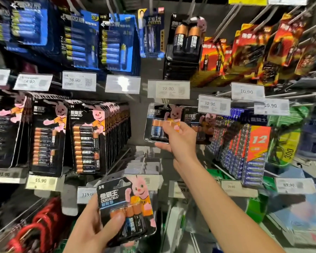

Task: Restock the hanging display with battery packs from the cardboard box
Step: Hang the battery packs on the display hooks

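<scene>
Black card with a pink bunny on it, that's the lower pack point(125, 207), sitting low in the middle of the view and tilted a bit to the right. The left hand point(91, 230) has its grip clamped on it, thumb across the front over the batteries, fingers behind. Might be more than one card stacked in there, can't really tell. The right hand point(180, 138) is reached up to the hanging display with its grip pinched on the upper pack point(155, 123), thumb under the bottom edge, fingers curled over the front. That one sits right below the 22.90 price tag point(169, 89), just beside a neighbour pack point(193, 117) of the same brand on its right. Whether it's on a hook I can't tell, since the tag hides the top. Full rows of bigger black packs point(91, 139) hang to the left, blue packs point(84, 39) up top, red-orange packs point(254, 46) upper right.
</scene>
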`<state>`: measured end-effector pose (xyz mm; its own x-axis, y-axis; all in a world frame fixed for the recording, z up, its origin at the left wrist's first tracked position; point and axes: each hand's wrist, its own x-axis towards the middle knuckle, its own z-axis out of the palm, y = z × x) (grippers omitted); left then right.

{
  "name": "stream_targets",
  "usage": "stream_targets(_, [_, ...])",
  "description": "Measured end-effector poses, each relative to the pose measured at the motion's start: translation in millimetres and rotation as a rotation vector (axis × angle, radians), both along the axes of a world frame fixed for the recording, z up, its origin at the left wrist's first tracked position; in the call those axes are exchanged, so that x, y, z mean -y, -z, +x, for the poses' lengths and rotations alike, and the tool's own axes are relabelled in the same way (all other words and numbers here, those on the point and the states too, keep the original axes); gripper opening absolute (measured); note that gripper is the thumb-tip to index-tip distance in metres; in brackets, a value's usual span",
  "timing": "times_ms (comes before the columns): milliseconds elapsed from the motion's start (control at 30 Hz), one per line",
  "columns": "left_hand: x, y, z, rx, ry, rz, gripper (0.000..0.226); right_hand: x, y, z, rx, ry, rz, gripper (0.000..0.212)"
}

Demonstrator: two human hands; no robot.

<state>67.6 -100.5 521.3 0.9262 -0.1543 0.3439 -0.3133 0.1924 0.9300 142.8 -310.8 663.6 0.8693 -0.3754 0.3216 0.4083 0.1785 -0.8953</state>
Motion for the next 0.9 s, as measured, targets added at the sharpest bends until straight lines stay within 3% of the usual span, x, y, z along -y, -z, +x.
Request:
stream_targets(133, [24,-27,-3,0.055,0.009,-0.011,0.063,-1,0,19,-0.06,-0.01,0.164,0.019])
stream_targets(233, [34,-46,-4,0.039,0.006,-0.036,0.049,-7,0,33,-0.111,-0.019,0.315,0.013])
stream_targets(333, [39,-59,2,0.027,-0.021,-0.033,0.052,-11,3,46,-0.18,-0.028,0.422,0.017])
stream_targets(400, [42,-65,6,0.018,-0.017,-0.038,0.052,-14,6,50,-0.217,-0.048,0.474,0.035])
stream_targets(500, [49,-76,13,0.018,-0.024,-0.032,0.054,-11,7,53,-0.262,-0.041,0.479,0.058])
stream_targets(633, [57,-94,28,0.026,-0.035,-0.026,0.035,-3,17,47,-0.386,-0.039,0.384,0.043])
stream_targets(767, [60,-120,49,0.069,-0.059,0.008,0.032,-5,39,45,-0.384,-0.273,0.436,0.075])
stream_targets(833, [61,-130,59,0.084,-0.059,0.009,0.029,0,42,31,-0.37,-0.277,0.43,0.043])
stream_targets(900, [63,-137,67,0.095,-0.057,0.015,0.027,11,45,19,-0.277,-0.309,0.404,0.03])
